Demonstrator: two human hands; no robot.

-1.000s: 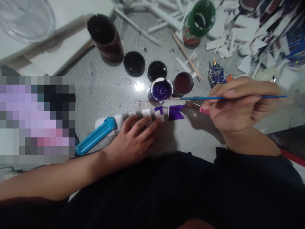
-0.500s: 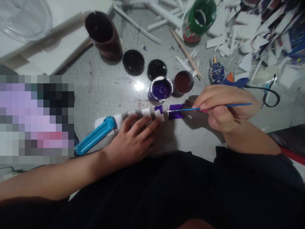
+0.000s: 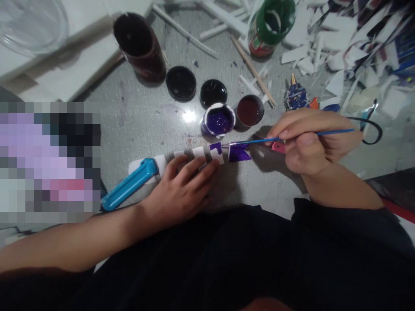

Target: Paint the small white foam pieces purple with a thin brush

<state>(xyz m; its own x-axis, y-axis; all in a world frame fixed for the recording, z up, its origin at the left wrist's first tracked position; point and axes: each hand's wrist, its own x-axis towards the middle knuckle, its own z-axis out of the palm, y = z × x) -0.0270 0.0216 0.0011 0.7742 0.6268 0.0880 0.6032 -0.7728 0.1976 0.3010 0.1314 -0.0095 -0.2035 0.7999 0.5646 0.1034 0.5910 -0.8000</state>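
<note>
A white strip with purple-painted sections (image 3: pixel 223 153) lies on the grey floor in front of me. My left hand (image 3: pixel 181 190) rests flat on its left part, fingers spread over the white segments. My right hand (image 3: pixel 311 140) pinches a thin blue paintbrush (image 3: pixel 259 141), whose tip touches the purple section at the strip's right end. An open pot of purple paint (image 3: pixel 218 121) stands just behind the strip, with a pot of dark red paint (image 3: pixel 249 112) beside it.
A blue utility knife (image 3: pixel 129 185) lies left of my left hand. Two black lids (image 3: pixel 180 83), a dark cup (image 3: pixel 140 47) and a green jar (image 3: pixel 269 26) stand farther back. White scraps (image 3: pixel 340 47) pile up at the right. A blue glue gun (image 3: pixel 296 97) sits behind my right hand.
My right hand brought the brush down from the purple pot to the strip's purple end, then shifted slightly up along it. My left hand stayed in place.
</note>
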